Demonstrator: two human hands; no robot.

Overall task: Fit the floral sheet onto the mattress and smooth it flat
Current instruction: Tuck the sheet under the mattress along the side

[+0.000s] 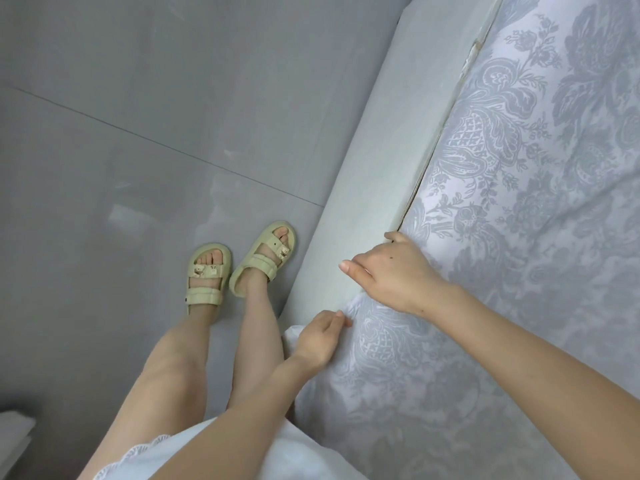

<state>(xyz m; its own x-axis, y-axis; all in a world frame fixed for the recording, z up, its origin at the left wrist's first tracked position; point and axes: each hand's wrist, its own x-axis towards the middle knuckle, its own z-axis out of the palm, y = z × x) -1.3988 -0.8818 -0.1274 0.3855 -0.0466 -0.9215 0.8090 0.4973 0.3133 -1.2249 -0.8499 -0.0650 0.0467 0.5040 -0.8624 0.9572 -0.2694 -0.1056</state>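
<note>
The floral sheet (540, 188), white with a grey-blue paisley and flower print, covers the mattress on the right of the head view. Farther along, its edge runs into the gap beside the pale grey bed frame (377, 157). Near me a loose part hangs over the frame. My left hand (320, 337) pinches that loose edge by the frame. My right hand (391, 271) rests at the mattress edge, fingers pushed down into the gap with the sheet, thumb stretched out over the frame.
Grey glossy floor tiles (131, 140) fill the left side. My bare legs and feet in pale yellow sandals (242, 268) stand close beside the frame. A white object (14, 431) shows at the bottom left corner.
</note>
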